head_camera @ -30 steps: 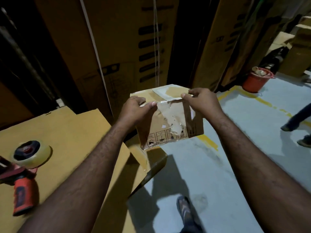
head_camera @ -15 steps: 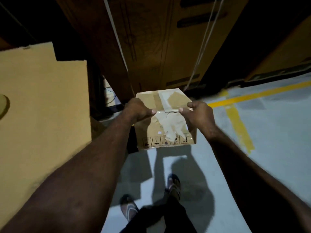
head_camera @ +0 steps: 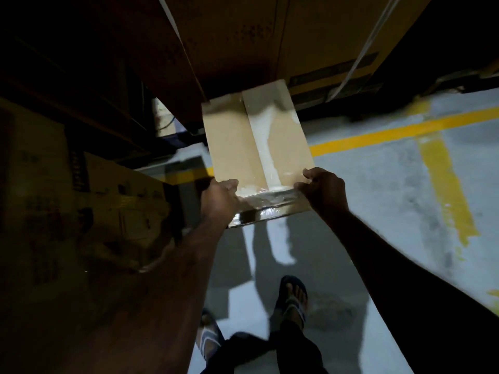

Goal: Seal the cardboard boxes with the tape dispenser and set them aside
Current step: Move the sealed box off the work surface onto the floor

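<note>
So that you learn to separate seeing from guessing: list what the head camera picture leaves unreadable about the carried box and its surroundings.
- Underside and far side of the box: head view, hidden by its own top.
- Fingertips of the left hand: head view, hidden behind the box's near edge.
- Print on the carton at left: head view, too dark and blurred.
- Tape dispenser: head view, outside the frame.

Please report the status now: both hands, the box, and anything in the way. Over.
Left hand and right hand grip the box by its near edge. Box taped along the top, held above the floor. Big cartons close behind it.
</note>
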Motion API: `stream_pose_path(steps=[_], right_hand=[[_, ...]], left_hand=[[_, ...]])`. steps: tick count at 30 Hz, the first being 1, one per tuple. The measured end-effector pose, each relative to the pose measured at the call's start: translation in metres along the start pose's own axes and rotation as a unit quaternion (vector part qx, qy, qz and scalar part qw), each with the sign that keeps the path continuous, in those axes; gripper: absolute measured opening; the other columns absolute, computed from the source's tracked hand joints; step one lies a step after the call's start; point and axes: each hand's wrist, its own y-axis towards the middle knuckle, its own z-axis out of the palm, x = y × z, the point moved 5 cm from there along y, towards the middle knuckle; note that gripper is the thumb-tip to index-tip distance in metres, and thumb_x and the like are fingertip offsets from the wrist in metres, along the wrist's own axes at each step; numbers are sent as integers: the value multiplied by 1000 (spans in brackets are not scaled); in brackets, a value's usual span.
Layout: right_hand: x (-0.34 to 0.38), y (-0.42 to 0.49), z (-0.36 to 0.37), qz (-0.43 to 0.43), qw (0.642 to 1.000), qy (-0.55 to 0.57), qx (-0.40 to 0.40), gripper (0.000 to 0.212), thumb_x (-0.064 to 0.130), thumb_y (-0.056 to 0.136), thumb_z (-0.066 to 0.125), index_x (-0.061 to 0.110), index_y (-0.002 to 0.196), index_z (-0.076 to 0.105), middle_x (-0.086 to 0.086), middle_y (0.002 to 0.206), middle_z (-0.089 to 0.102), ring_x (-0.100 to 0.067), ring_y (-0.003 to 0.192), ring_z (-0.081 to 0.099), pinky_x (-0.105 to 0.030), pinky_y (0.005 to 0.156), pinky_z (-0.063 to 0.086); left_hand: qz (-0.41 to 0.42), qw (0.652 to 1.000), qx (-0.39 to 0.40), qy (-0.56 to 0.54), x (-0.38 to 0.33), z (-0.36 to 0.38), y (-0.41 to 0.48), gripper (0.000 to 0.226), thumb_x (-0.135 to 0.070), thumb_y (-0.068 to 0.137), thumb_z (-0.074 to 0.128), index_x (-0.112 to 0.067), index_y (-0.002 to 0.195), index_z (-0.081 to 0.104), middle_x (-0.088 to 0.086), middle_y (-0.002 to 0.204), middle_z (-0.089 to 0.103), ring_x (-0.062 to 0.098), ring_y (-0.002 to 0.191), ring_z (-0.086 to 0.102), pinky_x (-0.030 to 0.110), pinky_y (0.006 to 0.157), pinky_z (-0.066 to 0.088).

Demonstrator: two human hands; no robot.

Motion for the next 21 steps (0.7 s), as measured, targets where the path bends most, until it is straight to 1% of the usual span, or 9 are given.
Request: stream_pose_path(steps=[2, 3, 5, 7, 10, 13, 17, 19, 21], right_hand=[[-18, 17, 29, 5, 998, -58, 31, 40, 22, 89, 70, 12, 127, 67, -6, 132, 65, -22, 123, 59, -18, 101, 33], [-26, 22, 41, 11, 997, -72, 39, 39, 22, 91, 67, 13, 128, 66, -7, 132, 65, -24, 124, 58, -22, 102, 34], [-38, 28, 61, 9, 995, -93, 44, 36, 20, 93, 62, 12, 128, 65, -12, 128, 67, -30, 121, 59, -28, 101, 38], [-43, 29, 71, -14, 991, -128, 26, 33, 19, 95, 56, 11, 125, 66, -15, 123, 67, -35, 117, 60, -35, 99, 43], [-40, 30, 71, -23, 982, -184, 23, 30, 22, 99, 50, 13, 122, 66, -15, 119, 66, -35, 115, 59, -37, 93, 46], [-31, 29, 64, -29, 974, -217, 51, 26, 23, 97, 52, 12, 115, 68, -18, 114, 65, -37, 112, 60, -35, 88, 48], [-14, 18, 45, -11, 975, -213, 64, 29, 30, 92, 55, 15, 115, 65, -18, 117, 59, -38, 110, 60, -39, 90, 50], [2, 7, 28, -10, 983, -174, 56, 39, 33, 92, 60, 12, 125, 62, -19, 126, 60, -37, 115, 59, -39, 96, 49], [23, -13, 4, -20, 991, -127, 40, 47, 33, 96, 59, 7, 135, 57, -19, 136, 58, -36, 122, 57, -39, 104, 45]], left_hand=[[-9, 997, 23, 76, 17, 19, 12, 20, -15, 89, 75, -11, 107, 65, 7, 125, 55, 31, 121, 56, 24, 92, 46], [-18, 995, 41, 94, 24, 29, 19, 25, -23, 90, 75, -9, 106, 62, 13, 129, 52, 36, 126, 52, 26, 93, 46], [-38, 987, 89, 126, 38, 48, 28, 46, -33, 92, 73, -5, 124, 58, 22, 148, 37, 42, 134, 44, 39, 103, 48], [-46, 983, 109, 143, 47, 60, 32, 68, -39, 94, 70, -10, 149, 43, 25, 164, 5, 43, 141, 37, 40, 114, 41], [-37, 982, 114, 148, 49, 64, 35, 80, -41, 96, 67, -14, 159, 27, 25, 164, -16, 42, 148, 25, 38, 121, 29], [-53, 971, 141, 185, 41, 60, 32, 80, -45, 96, 64, -13, 159, 26, 27, 164, -13, 46, 149, 20, 43, 121, 28], [-39, 975, 130, 176, 6, 48, 9, 49, -41, 99, 59, -11, 138, 55, 19, 162, 21, 41, 151, 12, 45, 121, 21], [-42, 985, 109, 128, -19, 40, -15, 46, -36, 103, 52, -7, 139, 54, 22, 159, 29, 38, 150, 20, 42, 121, 24], [-52, 995, 80, 32, -41, 30, -44, 48, -31, 102, 54, -5, 142, 51, 21, 160, 29, 36, 142, 39, 34, 113, 35]])
